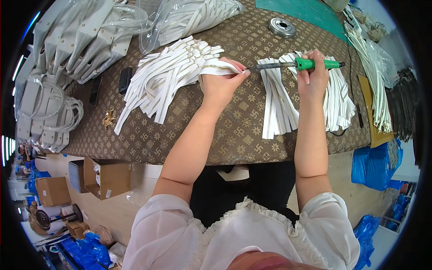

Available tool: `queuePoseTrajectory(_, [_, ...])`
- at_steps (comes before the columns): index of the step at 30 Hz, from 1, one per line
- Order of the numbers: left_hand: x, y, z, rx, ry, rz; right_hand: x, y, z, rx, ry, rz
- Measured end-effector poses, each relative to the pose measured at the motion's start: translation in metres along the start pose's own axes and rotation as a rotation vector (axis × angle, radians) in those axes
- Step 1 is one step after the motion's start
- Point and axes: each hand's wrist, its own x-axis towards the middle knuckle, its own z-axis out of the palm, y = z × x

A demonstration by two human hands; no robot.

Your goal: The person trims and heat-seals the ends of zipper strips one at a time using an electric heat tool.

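Note:
My left hand point(219, 85) pinches the end of a white zipper point(218, 67) with gold teeth, which curves back over the pile behind it. In my right hand point(313, 83) is a soldering iron point(332, 64) with a green handle and a dark metal shaft. Its tip points left and is very close to the pinched zipper end; whether they touch, I cannot tell. Beside my left hand spreads a large heap of white zippers point(155, 78). More white zippers point(275, 105) lie in a fanned row below the iron, and others point(338, 103) extend right of my right forearm.
A round metal dish point(282, 28) sits on the patterned table point(243, 139), near a green mat point(306, 15). White bags point(76, 42), a black block point(125, 80) and small gold pieces point(109, 118) lie left. A plastic bag point(191, 18) of zippers lies behind. A dark cord point(352, 85) runs right.

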Motion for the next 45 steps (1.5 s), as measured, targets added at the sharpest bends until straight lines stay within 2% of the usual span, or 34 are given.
queuePoseTrajectory(6, [0.0, 0.001, 0.0, 0.005, -0.004, -0.03, 0.0, 0.0, 0.0, 0.006, 0.008, 0.003])
queuePoseTrajectory(14, [0.0, -0.003, -0.001, 0.007, -0.003, 0.03, -0.002, -0.001, 0.0, -0.019, -0.032, -0.024])
queuePoseTrajectory(18, [0.002, -0.002, -0.007, 0.119, 0.03, -0.081, 0.001, -0.005, -0.005, 0.06, -0.078, -0.035])
queuePoseTrajectory(21, [0.008, -0.008, -0.017, -0.115, 0.109, -0.107, 0.012, -0.006, -0.014, 0.129, 0.038, -0.013])
queuePoseTrajectory(22, [0.011, -0.007, -0.022, -0.114, 0.112, -0.103, 0.013, -0.006, -0.015, 0.164, 0.098, -0.004])
queuePoseTrajectory(28, [0.04, 0.052, -0.068, 0.035, 0.563, 0.119, 0.02, -0.003, -0.024, 0.135, 0.109, -0.057])
queuePoseTrajectory(29, [0.048, 0.055, -0.079, 0.038, 0.556, 0.121, 0.02, -0.003, -0.023, 0.138, 0.111, -0.058])
queuePoseTrajectory(31, [0.072, 0.054, -0.096, -0.155, 0.608, 0.167, 0.018, -0.003, -0.022, 0.144, 0.115, -0.063])
queuePoseTrajectory(32, [0.082, 0.043, -0.099, -0.154, 0.602, 0.169, 0.018, -0.003, -0.021, 0.153, 0.122, -0.066])
queuePoseTrajectory(34, [0.097, 0.012, -0.103, -0.783, 0.525, -0.036, 0.019, -0.006, -0.021, 0.174, 0.131, -0.075])
queuePoseTrajectory(36, [0.078, 0.003, -0.059, -0.789, 0.377, -0.309, 0.022, -0.007, -0.025, 0.199, 0.133, -0.088])
queuePoseTrajectory(37, [0.078, -0.047, -0.05, -0.689, 0.198, -0.29, 0.024, -0.007, -0.028, 0.216, 0.135, -0.092])
queuePoseTrajectory(38, [0.065, -0.047, -0.024, -0.595, -0.036, -0.339, 0.025, -0.007, -0.03, 0.231, 0.138, -0.095])
queuePoseTrajectory(40, [0.049, -0.04, 0.032, -0.017, -0.149, -0.525, 0.026, -0.007, -0.033, 0.242, 0.142, -0.107])
queuePoseTrajectory(42, [0.045, -0.043, 0.068, 0.746, -0.165, -0.395, 0.028, -0.006, -0.034, 0.257, 0.142, -0.12])
queuePoseTrajectory(43, [0.045, -0.048, 0.078, 0.744, -0.158, -0.392, 0.029, -0.006, -0.035, 0.257, 0.134, -0.12])
queuePoseTrajectory(45, [0.049, -0.062, 0.093, 1.088, -0.041, -0.268, 0.028, -0.006, -0.035, 0.256, 0.139, -0.132])
